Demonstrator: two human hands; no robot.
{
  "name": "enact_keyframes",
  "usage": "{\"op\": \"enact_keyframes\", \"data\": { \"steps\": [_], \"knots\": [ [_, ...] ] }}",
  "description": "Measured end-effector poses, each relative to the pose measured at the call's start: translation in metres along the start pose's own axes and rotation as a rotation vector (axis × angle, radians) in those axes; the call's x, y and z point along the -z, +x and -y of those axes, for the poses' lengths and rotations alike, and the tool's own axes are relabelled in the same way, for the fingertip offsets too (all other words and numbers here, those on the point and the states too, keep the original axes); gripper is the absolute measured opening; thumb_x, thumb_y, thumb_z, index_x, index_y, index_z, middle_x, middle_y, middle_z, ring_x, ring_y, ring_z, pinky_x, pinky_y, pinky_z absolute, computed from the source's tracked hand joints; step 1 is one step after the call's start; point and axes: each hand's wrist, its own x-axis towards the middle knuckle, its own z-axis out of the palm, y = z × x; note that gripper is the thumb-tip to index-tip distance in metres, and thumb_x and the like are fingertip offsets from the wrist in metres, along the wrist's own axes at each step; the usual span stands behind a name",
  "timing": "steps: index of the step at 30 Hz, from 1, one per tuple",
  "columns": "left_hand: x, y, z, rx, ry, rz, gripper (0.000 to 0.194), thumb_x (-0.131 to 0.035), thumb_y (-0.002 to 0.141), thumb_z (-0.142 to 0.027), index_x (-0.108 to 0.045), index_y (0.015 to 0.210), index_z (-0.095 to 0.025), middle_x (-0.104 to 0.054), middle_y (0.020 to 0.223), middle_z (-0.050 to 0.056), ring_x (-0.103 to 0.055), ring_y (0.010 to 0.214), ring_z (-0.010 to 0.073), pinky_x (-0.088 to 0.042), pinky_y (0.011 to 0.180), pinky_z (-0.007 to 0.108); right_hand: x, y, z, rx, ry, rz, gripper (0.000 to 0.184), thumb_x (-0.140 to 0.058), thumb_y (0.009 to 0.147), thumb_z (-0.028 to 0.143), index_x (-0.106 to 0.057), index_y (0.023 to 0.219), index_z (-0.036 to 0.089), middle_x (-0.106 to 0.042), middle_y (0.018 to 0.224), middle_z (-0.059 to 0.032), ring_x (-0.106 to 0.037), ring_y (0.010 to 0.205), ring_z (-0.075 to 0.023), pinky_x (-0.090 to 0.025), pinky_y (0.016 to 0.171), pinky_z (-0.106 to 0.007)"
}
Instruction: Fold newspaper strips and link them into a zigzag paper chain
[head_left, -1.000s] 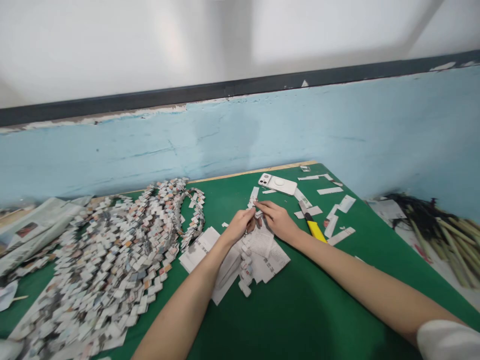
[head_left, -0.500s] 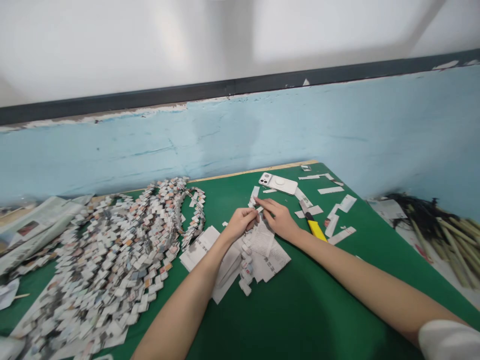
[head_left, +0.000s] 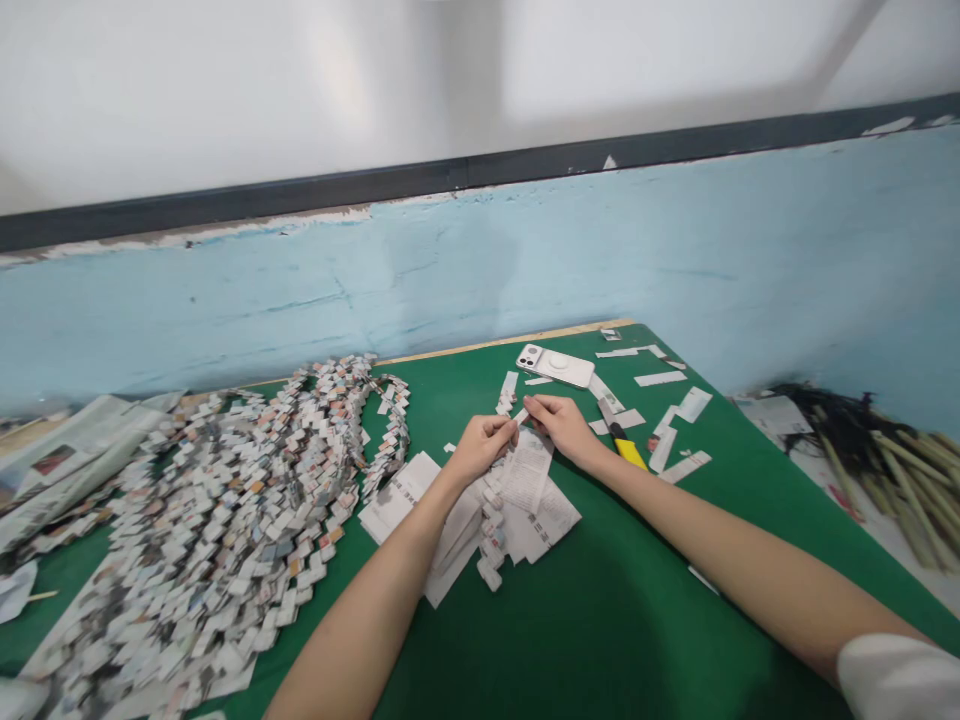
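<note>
Over the middle of the green table, my left hand (head_left: 481, 445) and my right hand (head_left: 564, 428) meet fingertip to fingertip. Both are closed in a pinch on a small folded paper strip (head_left: 522, 415), one at each end. Below my left hand, a short zigzag chain of folded paper (head_left: 491, 535) hangs down onto the newspaper sheets (head_left: 553, 518). Whether my left fingers also grip that chain's upper end is hidden. Just beyond the hands lies another pale paper strip (head_left: 508, 388). A utility knife (head_left: 630, 452) with a yellow handle lies beside my right wrist.
A large heap of woven paper chain (head_left: 247, 520) covers the table's left side. Behind the hands lies a white phone (head_left: 574, 370). Loose paper strips (head_left: 684, 466) are scattered at the right. Folded newspaper (head_left: 82, 450) lies far left; sticks (head_left: 911, 490) rest beyond the right edge.
My right hand's extended fingers have drawn back and curled into a pinch, slightly right of before, with the small strip now showing between the hands. My left hand has hardly moved.
</note>
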Motion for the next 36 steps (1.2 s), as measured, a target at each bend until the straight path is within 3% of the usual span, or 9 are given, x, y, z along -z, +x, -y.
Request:
{"op": "enact_keyframes", "data": {
  "steps": [5, 8, 11, 14, 17, 20, 26, 36],
  "knots": [
    [-0.002, 0.002, 0.002, -0.006, -0.098, -0.059, 0.054, -0.062, 0.089, -0.063, -0.061, 0.069, -0.014, -0.035, 0.041, -0.007, -0.024, 0.040, 0.0053, -0.016, 0.046, 0.024, 0.001, -0.002, 0.007, 0.063, -0.035, -0.026, 0.059, -0.055, 0.093, 0.067, -0.047, 0.058, 0.020, -0.039, 0.053, 0.0039, -0.034, 0.052, -0.0122, -0.027, 0.053, -0.028],
    [-0.002, 0.004, 0.006, -0.020, -0.145, -0.152, 0.050, -0.065, 0.088, -0.061, -0.062, 0.071, -0.014, -0.035, 0.042, -0.008, -0.026, 0.041, 0.0059, -0.018, 0.047, 0.024, 0.001, -0.005, 0.013, 0.115, -0.065, -0.027, 0.056, -0.055, 0.094, 0.063, -0.056, 0.060, 0.019, -0.044, 0.055, 0.0026, -0.038, 0.055, -0.0133, -0.029, 0.055, -0.028],
    [-0.002, 0.006, 0.010, -0.041, -0.140, -0.265, 0.049, -0.065, 0.088, -0.061, -0.059, 0.071, -0.016, -0.037, 0.043, -0.007, -0.029, 0.042, 0.0067, -0.021, 0.047, 0.024, 0.002, -0.009, 0.017, 0.153, -0.126, 0.034, 0.049, -0.057, 0.095, 0.057, -0.069, 0.070, 0.018, -0.052, 0.060, 0.0008, -0.044, 0.059, -0.0146, -0.033, 0.058, -0.028],
    [-0.002, 0.005, 0.009, -0.072, -0.078, -0.336, 0.049, -0.062, 0.090, -0.062, -0.057, 0.071, -0.017, -0.040, 0.045, -0.007, -0.032, 0.043, 0.0075, -0.023, 0.047, 0.024, 0.001, -0.012, 0.018, 0.174, -0.179, 0.148, 0.045, -0.055, 0.097, 0.050, -0.072, 0.072, 0.017, -0.057, 0.062, 0.0000, -0.047, 0.059, -0.0145, -0.034, 0.059, -0.028],
    [-0.003, 0.003, 0.005, -0.090, -0.014, -0.318, 0.050, -0.060, 0.092, -0.061, -0.053, 0.068, -0.018, -0.042, 0.046, -0.006, -0.034, 0.043, 0.0079, -0.025, 0.047, 0.025, 0.000, -0.013, 0.015, 0.167, -0.239, 0.227, 0.046, -0.052, 0.099, 0.047, -0.071, 0.069, 0.017, -0.057, 0.059, 0.0003, -0.047, 0.057, -0.0140, -0.034, 0.058, -0.027],
    [-0.004, 0.001, 0.001, -0.091, 0.067, -0.255, 0.051, -0.059, 0.092, -0.060, -0.052, 0.066, -0.017, -0.044, 0.047, -0.005, -0.036, 0.045, 0.0083, -0.026, 0.048, 0.025, -0.002, -0.012, 0.010, 0.172, -0.281, 0.208, 0.047, -0.052, 0.099, 0.050, -0.067, 0.068, 0.018, -0.060, 0.063, -0.0006, -0.052, 0.061, -0.0152, -0.036, 0.060, -0.027],
    [-0.004, 0.003, 0.002, -0.061, 0.030, -0.239, 0.050, -0.058, 0.092, -0.062, -0.055, 0.070, -0.017, -0.044, 0.045, -0.006, -0.036, 0.042, 0.0082, -0.027, 0.049, 0.024, -0.005, -0.008, 0.000, 0.076, -0.153, 0.082, 0.032, -0.062, 0.094, 0.050, -0.066, 0.104, 0.020, -0.059, 0.062, 0.0033, -0.051, 0.056, -0.0149, -0.039, 0.056, -0.027],
    [-0.003, 0.005, 0.010, -0.061, -0.024, -0.192, 0.049, -0.054, 0.095, -0.060, -0.055, 0.072, -0.018, -0.045, 0.045, -0.006, -0.035, 0.042, 0.0082, -0.028, 0.049, 0.024, -0.007, -0.005, 0.003, -0.021, 0.047, 0.122, 0.037, -0.067, 0.089, 0.055, -0.060, 0.093, 0.019, -0.062, 0.059, 0.0028, -0.057, 0.052, -0.0146, -0.044, 0.054, -0.028]
  ]
}}
